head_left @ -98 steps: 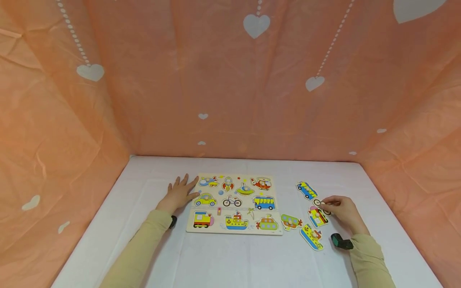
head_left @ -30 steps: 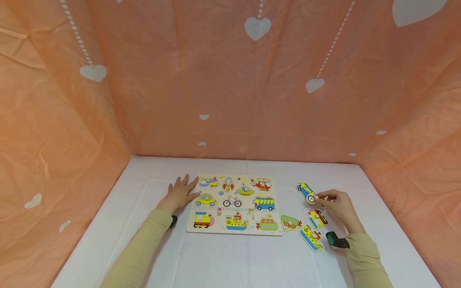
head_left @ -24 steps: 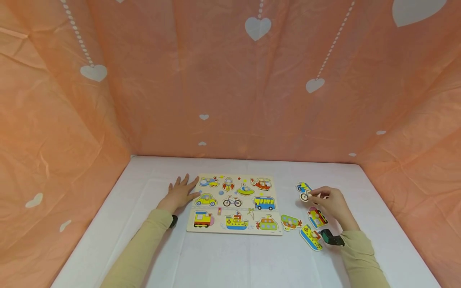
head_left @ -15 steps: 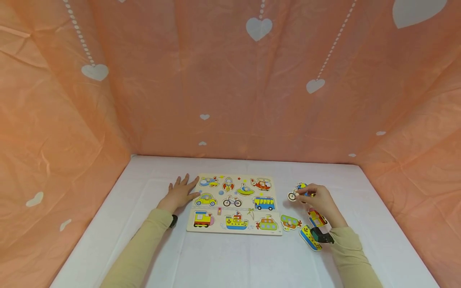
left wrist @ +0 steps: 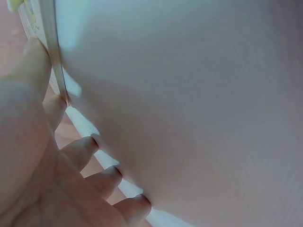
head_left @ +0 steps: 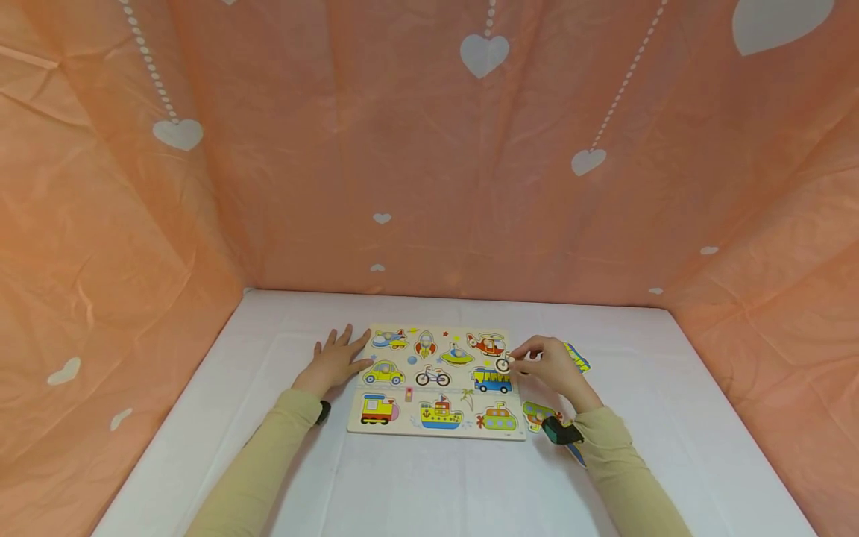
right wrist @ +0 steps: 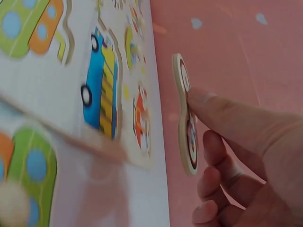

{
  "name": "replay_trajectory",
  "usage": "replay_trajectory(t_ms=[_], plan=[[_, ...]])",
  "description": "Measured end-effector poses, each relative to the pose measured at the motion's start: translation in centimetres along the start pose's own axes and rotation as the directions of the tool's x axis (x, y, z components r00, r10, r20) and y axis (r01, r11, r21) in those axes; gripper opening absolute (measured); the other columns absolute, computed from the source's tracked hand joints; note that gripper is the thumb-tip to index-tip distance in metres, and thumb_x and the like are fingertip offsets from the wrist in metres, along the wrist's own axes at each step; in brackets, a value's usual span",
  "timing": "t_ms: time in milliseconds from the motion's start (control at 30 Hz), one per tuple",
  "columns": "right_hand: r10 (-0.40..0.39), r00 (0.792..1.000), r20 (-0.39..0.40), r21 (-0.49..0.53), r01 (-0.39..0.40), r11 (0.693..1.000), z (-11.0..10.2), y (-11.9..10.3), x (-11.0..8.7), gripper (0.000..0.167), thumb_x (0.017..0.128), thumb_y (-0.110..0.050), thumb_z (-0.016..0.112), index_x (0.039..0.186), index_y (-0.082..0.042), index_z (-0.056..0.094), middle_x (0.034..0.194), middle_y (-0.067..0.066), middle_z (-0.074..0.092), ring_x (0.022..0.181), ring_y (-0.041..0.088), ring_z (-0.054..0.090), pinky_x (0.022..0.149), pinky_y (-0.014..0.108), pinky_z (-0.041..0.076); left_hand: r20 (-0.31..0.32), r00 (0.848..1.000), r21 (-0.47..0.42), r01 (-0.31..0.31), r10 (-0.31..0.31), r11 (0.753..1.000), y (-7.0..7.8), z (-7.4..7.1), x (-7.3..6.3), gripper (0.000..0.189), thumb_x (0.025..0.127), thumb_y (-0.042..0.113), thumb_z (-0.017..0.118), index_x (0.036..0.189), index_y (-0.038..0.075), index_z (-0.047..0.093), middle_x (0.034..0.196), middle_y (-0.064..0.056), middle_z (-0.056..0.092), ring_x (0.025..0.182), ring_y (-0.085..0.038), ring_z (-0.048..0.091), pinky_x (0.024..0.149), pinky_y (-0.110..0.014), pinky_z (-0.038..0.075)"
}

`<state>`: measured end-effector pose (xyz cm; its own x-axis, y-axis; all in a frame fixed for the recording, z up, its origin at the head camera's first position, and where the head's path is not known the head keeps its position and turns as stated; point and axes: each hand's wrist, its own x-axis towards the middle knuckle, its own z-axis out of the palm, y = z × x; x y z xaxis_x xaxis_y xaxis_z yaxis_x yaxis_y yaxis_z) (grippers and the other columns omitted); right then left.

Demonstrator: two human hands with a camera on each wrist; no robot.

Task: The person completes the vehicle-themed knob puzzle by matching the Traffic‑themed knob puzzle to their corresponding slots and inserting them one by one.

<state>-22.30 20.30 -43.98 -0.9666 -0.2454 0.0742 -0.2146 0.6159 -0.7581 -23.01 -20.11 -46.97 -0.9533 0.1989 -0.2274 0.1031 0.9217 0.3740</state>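
My right hand (head_left: 552, 367) pinches a bicycle puzzle piece (head_left: 502, 363) between thumb and fingers, over the right edge of the wooden puzzle board (head_left: 403, 388). In the right wrist view the bicycle piece (right wrist: 184, 113) is raised off the board, seen edge-on. The board shows vehicle pictures, among them a bicycle picture (head_left: 432, 376) in the middle and a bus picture (head_left: 493, 380) at right. Spread with straight fingers, my left hand (head_left: 332, 363) lies at the board's left edge, thumb and forefinger touching it; the left wrist view shows the thumb (left wrist: 35, 61) on its side.
Right of the board lie a submarine piece (head_left: 535, 415), a bus piece (head_left: 579, 358) and a boat piece (head_left: 577, 453), partly hidden by my right arm and its wrist camera (head_left: 562, 431). The white table (head_left: 416, 485) is enclosed by orange cloth walls (head_left: 429, 186).
My right hand picked up the bicycle piece from among the loose pieces and carried it left, past the bus piece, to the board's right edge. The left hand has stayed in place.
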Motion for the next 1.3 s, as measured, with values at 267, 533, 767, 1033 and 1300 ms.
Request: replay_trajectory(t_ms=[267, 533, 767, 1033, 1300], plan=[[-0.037, 0.998, 0.059, 0.046, 0.034, 0.998, 2.8, -1.1, 1.4, 0.008, 0.077, -0.011, 0.081, 0.082, -0.01, 0.075, 0.079, -0.001, 0.062, 0.075, 0.019, 0.049, 0.06, 0.029, 0.039, 0.002, 1.0, 0.002, -0.013, 0.013, 1.0, 0.0, -0.2, 0.0, 0.069, 0.095, 0.041, 0.057, 0.152, 0.016, 0.027, 0.154, -0.027, 0.011, 0.138, -0.053, 0.004, 0.105, -0.069, 0.005], [-0.074, 0.993, 0.09, 0.07, 0.068, 0.995, 5.5, -2.2, 2.2, 0.008, 0.076, -0.011, 0.081, 0.082, -0.012, 0.076, 0.077, -0.003, 0.061, 0.07, 0.018, 0.049, 0.058, 0.028, 0.041, 0.008, 1.0, -0.002, -0.006, 0.006, 1.0, 0.0, -0.2, -0.1, 0.07, 0.095, 0.041, 0.057, 0.152, 0.016, 0.027, 0.155, -0.027, 0.011, 0.138, -0.053, 0.003, 0.106, -0.069, 0.004], [-0.106, 0.988, 0.114, 0.121, 0.092, 0.988, 7.3, -3.0, 2.7, 0.008, 0.077, -0.008, 0.08, 0.081, -0.01, 0.074, 0.079, -0.002, 0.062, 0.07, 0.017, 0.05, 0.057, 0.026, 0.042, 0.006, 1.0, -0.01, -0.005, 0.005, 1.0, -0.1, -0.1, 0.1, 0.07, 0.095, 0.042, 0.056, 0.152, 0.016, 0.026, 0.155, -0.026, 0.01, 0.138, -0.053, 0.002, 0.106, -0.069, 0.003], [-0.115, 0.985, 0.126, 0.139, 0.097, 0.985, 9.0, -3.6, 3.3, 0.01, 0.074, -0.004, 0.082, 0.08, -0.007, 0.074, 0.079, 0.0, 0.063, 0.068, 0.015, 0.053, 0.056, 0.024, 0.045, -0.003, 1.0, 0.002, -0.019, 0.019, 1.0, -0.4, 0.2, 0.2, 0.07, 0.095, 0.042, 0.056, 0.152, 0.016, 0.026, 0.155, -0.027, 0.01, 0.138, -0.053, 0.003, 0.105, -0.07, 0.004], [-0.05, 0.985, 0.167, 0.142, 0.026, 0.989, 10.7, -3.8, 3.4, 0.01, 0.076, -0.009, 0.081, 0.082, -0.009, 0.073, 0.081, -0.002, 0.062, 0.071, 0.012, 0.056, 0.059, 0.023, 0.049, 0.003, 1.0, 0.001, -0.014, 0.014, 1.0, -0.3, 0.1, 0.2, 0.07, 0.095, 0.042, 0.056, 0.152, 0.016, 0.026, 0.155, -0.027, 0.01, 0.138, -0.053, 0.003, 0.105, -0.07, 0.004]])
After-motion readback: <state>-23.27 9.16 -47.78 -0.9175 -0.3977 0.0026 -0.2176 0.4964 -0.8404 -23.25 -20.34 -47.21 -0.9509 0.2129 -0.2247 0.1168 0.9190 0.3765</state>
